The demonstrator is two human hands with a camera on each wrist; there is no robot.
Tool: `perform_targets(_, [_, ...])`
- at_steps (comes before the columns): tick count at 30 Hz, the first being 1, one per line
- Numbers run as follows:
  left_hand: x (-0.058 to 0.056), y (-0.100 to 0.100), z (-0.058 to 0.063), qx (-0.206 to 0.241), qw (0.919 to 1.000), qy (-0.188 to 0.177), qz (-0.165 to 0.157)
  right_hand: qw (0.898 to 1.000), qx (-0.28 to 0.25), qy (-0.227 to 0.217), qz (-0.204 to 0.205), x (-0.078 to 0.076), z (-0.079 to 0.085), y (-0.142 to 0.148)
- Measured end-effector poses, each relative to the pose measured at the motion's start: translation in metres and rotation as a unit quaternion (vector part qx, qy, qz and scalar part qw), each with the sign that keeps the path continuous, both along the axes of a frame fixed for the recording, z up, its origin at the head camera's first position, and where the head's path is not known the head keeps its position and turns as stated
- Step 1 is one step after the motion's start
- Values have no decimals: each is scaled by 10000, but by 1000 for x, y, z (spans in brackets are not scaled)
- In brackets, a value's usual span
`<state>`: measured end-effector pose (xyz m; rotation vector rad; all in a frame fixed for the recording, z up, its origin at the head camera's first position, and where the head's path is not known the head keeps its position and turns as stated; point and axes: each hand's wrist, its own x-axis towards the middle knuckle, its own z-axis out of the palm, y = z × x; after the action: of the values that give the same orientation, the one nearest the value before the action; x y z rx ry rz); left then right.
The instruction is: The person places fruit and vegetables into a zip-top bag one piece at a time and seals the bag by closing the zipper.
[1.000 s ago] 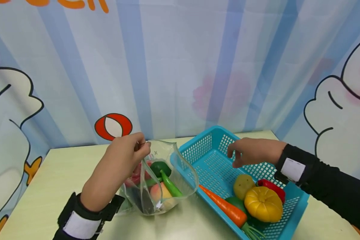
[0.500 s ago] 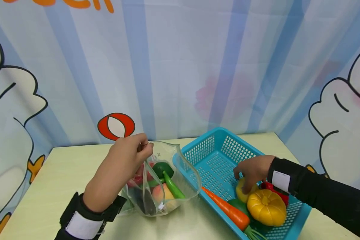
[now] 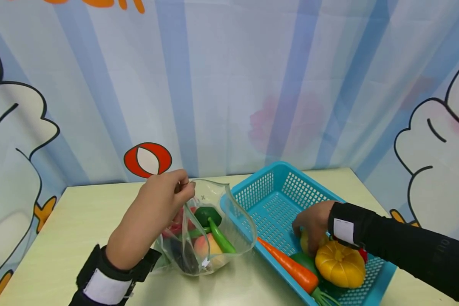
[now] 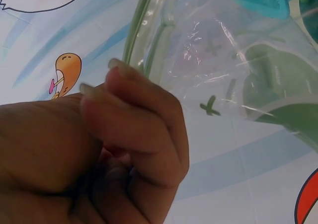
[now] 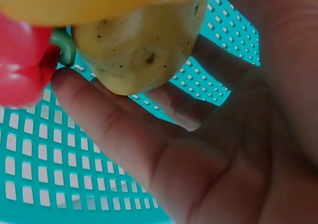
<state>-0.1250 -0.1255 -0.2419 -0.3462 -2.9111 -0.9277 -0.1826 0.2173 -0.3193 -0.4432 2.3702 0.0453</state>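
My left hand [image 3: 162, 193] pinches the top edge of a clear zip bag [image 3: 239, 212], which stands with its mouth apart. Through its side show a peach [image 3: 202, 246], a green chili pepper [image 3: 220, 238], a dark eggplant [image 3: 183, 257] and red and dark green pieces. My right hand [image 3: 315, 221] reaches down into a blue basket [image 3: 248, 197] over a potato [image 3: 304, 243]. In the right wrist view its fingers extend behind and under the potato [image 5: 139, 50], with a gap between potato and palm. A yellow pumpkin [image 3: 340, 264] and a red bell pepper [image 5: 22, 65] sit close beside it.
A carrot [image 3: 290, 264] with a green top lies along the basket's near side, next to a dark green vegetable [image 3: 304, 261]. The basket and bag stand side by side on a pale wooden table [image 3: 99, 221]. A striped cartoon curtain [image 3: 222, 85] hangs behind.
My right hand has come down from above the basket's middle onto the potato, then slid slightly left around it. The left hand keeps its hold on the bag. The head view has shifted slightly.
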Motion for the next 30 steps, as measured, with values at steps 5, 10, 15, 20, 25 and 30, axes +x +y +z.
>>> perform_targets(5, [0, 0, 0, -28, 10000, -19, 15, 10000, 32, -67, 4, -2, 0, -2])
perform_targets(10, [0, 0, 0, -30, 10000, -17, 14, 9999, 60, 74, 133, -3, -2, -3])
perform_targets(15, [0, -1, 1, -18, 10000, -42, 6, 9995, 34, 145, 280, -4, -3, 0])
perform_targets(20, [1, 0, 2, -19, 10000, -78, 31, 9982, -192, 288, 485, -6, -2, 3])
perform_targets(25, [2, 1, 2, 5, 9999, -110, 39, 9942, -445, 636, 749, -10, 7, 3])
perform_targets(30, [2, 0, 2, -43, 10000, -63, 6, 9898, -783, 901, 775, -14, 27, -6])
